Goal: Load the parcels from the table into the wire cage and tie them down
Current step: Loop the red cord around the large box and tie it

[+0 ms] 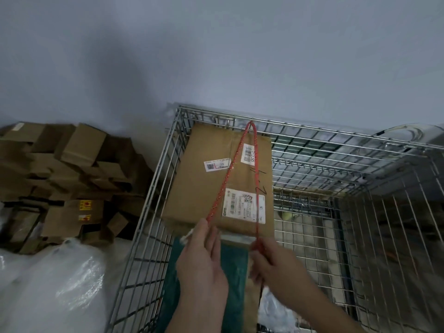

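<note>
A large brown cardboard parcel [206, 186] with white labels lies in the left part of the wire cage [153, 179]. A red cord [230, 169] is looped over the cage's far top wire and runs back across the parcel in two strands. My left hand [204, 255] pinches the left strand near its frayed white end. My right hand [271, 260] grips the right strand, which trails down past it. Below my hands lie a teal parcel [234, 265] and a clear plastic-wrapped one [274, 311].
A pile of small brown cardboard boxes [72, 179] stands to the left of the cage. White plastic-wrapped bags [48, 284] fill the lower left. The right half of the cage [360, 224] shows bare wire floor. A grey wall rises behind.
</note>
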Demonstrator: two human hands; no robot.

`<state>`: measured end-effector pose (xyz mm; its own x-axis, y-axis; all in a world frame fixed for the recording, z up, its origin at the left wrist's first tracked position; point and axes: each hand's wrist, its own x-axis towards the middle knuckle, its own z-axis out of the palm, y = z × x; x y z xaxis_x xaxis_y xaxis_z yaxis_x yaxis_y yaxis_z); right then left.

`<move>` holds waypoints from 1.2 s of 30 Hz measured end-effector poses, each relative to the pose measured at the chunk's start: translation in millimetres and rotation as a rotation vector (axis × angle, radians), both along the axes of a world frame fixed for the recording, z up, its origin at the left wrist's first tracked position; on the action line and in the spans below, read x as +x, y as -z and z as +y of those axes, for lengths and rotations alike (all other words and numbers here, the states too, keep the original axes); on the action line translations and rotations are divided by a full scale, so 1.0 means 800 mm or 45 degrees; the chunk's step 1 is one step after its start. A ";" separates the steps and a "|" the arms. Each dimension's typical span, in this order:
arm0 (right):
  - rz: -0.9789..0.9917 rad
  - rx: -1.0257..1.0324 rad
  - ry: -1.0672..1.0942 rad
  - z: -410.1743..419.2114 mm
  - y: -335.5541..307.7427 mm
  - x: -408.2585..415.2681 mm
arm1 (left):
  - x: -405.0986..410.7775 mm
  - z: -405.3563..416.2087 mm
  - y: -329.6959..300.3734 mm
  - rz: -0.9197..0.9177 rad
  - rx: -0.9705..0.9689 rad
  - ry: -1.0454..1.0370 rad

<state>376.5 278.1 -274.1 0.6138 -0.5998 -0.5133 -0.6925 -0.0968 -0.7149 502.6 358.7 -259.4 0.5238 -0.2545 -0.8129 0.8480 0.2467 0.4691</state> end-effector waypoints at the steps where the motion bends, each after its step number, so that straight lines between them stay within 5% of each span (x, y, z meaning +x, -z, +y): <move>1: 0.031 -0.076 0.019 -0.004 -0.004 -0.007 | 0.006 0.009 -0.001 -0.012 -0.035 -0.049; 9: 0.073 -0.389 0.239 -0.040 -0.051 -0.061 | 0.059 0.083 -0.019 -0.421 -0.171 0.111; 20: -0.123 -0.285 0.132 -0.006 -0.049 -0.095 | 0.044 0.141 0.008 -0.291 -0.089 0.386; 24: -0.086 -0.176 0.034 0.010 -0.039 -0.108 | 0.032 0.154 0.004 -0.678 0.275 0.807; 36: 0.081 0.190 -0.132 0.020 -0.019 -0.174 | 0.028 0.194 0.030 -1.208 1.019 1.875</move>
